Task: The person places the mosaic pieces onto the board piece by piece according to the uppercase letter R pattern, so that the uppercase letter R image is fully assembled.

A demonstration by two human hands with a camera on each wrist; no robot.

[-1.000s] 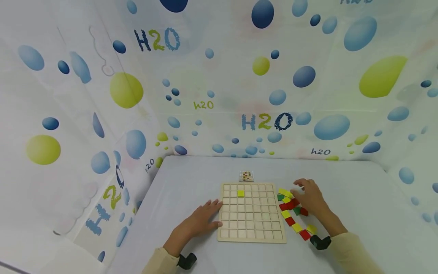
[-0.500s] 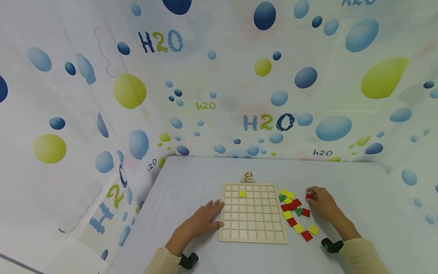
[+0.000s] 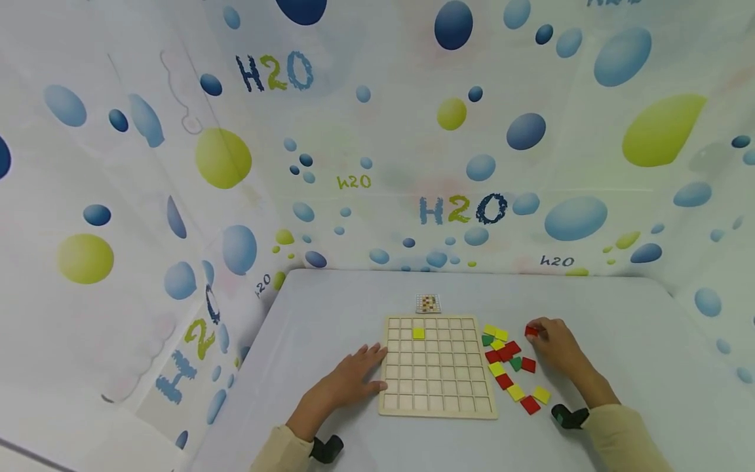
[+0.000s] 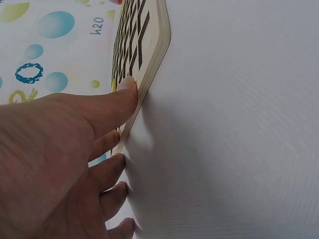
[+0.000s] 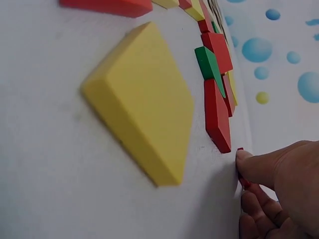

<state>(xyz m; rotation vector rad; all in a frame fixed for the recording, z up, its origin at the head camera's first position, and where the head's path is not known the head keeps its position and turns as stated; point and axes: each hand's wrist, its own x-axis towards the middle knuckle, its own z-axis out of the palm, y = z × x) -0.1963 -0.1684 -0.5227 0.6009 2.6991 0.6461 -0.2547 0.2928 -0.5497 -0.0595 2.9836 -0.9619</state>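
Observation:
A light wooden grid board (image 3: 438, 367) lies on the table, with one yellow tile (image 3: 419, 334) in a cell of its second row from the top. My left hand (image 3: 352, 377) rests at the board's left edge, thumb and fingers touching it with nothing gripped. Between thumb and fingers my right hand (image 3: 556, 344) pinches a red tile (image 3: 531, 331), partly hidden by the fingertips. In the right wrist view, another yellow tile (image 5: 144, 99) looms close to the camera, and the pinched red tile shows only as a thin edge.
Loose red tiles (image 3: 530, 405), yellow tiles (image 3: 516, 392) and green pieces (image 3: 516, 363) lie scattered right of the board. A small card with a coloured grid pattern (image 3: 428, 303) lies behind the board. A patterned curtain (image 3: 389, 131) hangs beyond the table (image 3: 330, 308).
My right hand was over the loose tiles, moved right and now pinches a red tile apart from the pile. The left hand stays at the board's edge.

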